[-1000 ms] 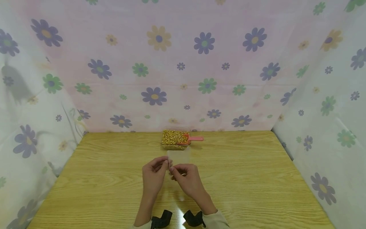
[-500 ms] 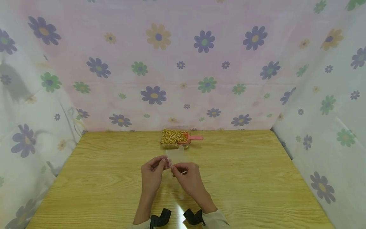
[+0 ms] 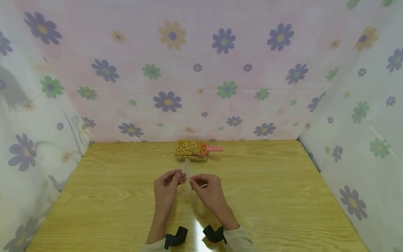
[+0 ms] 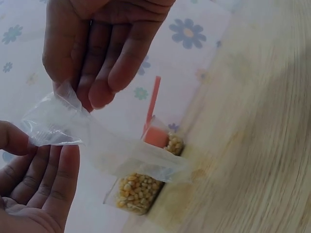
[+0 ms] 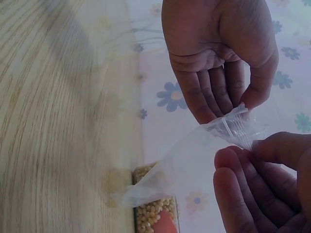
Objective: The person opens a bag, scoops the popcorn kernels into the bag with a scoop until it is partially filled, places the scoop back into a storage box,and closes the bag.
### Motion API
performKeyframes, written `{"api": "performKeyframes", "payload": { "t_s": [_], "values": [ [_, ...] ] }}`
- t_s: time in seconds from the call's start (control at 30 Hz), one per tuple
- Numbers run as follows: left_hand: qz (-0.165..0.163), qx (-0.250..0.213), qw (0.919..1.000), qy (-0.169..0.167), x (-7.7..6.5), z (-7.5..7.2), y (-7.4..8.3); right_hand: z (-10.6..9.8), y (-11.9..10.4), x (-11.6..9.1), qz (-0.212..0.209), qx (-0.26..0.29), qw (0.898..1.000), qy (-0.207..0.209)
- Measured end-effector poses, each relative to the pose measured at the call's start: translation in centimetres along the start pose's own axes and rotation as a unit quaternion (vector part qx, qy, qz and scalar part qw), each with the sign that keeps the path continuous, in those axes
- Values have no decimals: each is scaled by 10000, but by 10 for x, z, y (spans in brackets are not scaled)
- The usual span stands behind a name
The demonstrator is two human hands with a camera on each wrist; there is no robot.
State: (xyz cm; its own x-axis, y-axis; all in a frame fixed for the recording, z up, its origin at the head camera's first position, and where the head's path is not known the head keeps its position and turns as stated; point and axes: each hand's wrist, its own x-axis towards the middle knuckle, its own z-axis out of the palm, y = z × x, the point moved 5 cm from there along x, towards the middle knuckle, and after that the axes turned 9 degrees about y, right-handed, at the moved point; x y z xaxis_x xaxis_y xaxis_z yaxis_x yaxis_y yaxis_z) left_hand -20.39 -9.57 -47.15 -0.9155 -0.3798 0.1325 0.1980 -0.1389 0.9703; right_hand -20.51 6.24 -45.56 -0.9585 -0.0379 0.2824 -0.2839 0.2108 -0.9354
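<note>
Between both hands is a clear plastic zip bag (image 5: 180,155), its mouth edges spread apart. My left hand (image 3: 164,190) pinches one side of the mouth between thumb and fingers. Across a small gap, my right hand (image 3: 209,192) pinches the opposite side. In the right wrist view, fine parallel lines run along the bag's mouth. The bag's body stretches away from the hands toward a clear container (image 3: 184,158) and overlaps it in both wrist views. Yellow corn kernels (image 3: 189,147) fill the container, and a pink scoop (image 3: 214,149) lies in them, handle pointing right.
The container stands at the back of a wood-grain table (image 3: 267,196), close to a flower-printed cloth backdrop (image 3: 201,80). Similar cloth hangs on both sides. Black camera mounts (image 3: 177,238) sit on the wrists, and a bright reflection shows at the table's front.
The hands have drawn slightly apart, widening the gap between the fingertips and spreading the bag's mouth. Its body has turned and looks narrower. The head view has tilted down slightly.
</note>
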Motion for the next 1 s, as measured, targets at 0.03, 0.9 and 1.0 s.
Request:
{"api": "performKeyframes", "payload": {
  "t_s": [0.03, 0.9, 1.0],
  "values": [
    [10, 3, 10000, 15, 1, -1, 0, 0, 0, 1, 14, 8, 10000, 14],
    [-1827, -1144, 9733, -791, 32, -13, -22, 6, 2, 5, 135, 260, 9996, 46],
    [-1818, -1135, 9731, -851, 32, -10, -23, 5, 2, 5, 185, 266, 9995, 61]
  ]
}}
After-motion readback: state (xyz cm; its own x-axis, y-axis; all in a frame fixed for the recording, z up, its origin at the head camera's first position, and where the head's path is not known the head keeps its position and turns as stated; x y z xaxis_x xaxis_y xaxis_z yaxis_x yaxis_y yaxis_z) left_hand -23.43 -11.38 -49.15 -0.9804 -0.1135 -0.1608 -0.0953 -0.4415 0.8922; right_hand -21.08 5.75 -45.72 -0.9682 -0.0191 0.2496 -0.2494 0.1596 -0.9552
